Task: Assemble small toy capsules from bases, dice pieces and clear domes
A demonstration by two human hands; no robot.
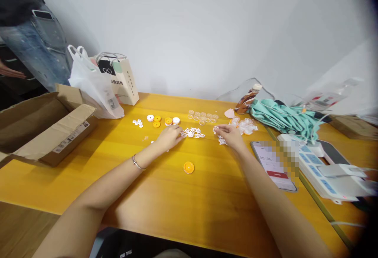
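Observation:
My left hand is at the left edge of a pile of small white cut-out pieces, its fingers stretched out and the tips touching the pile. Between the thumb and fingers of my right hand is a small white piece with holes. Just below that hand lie more white cut-out pieces. A round orange part sits alone nearer to me. Behind my left hand stand orange and white round parts. Several clear round cups form rows behind the pile.
An open cardboard box, a white plastic bag and a paper bag stand left. On the right are clear plastic parts, a bottle, a green cloth bundle, a phone and a power strip. A person stands far left.

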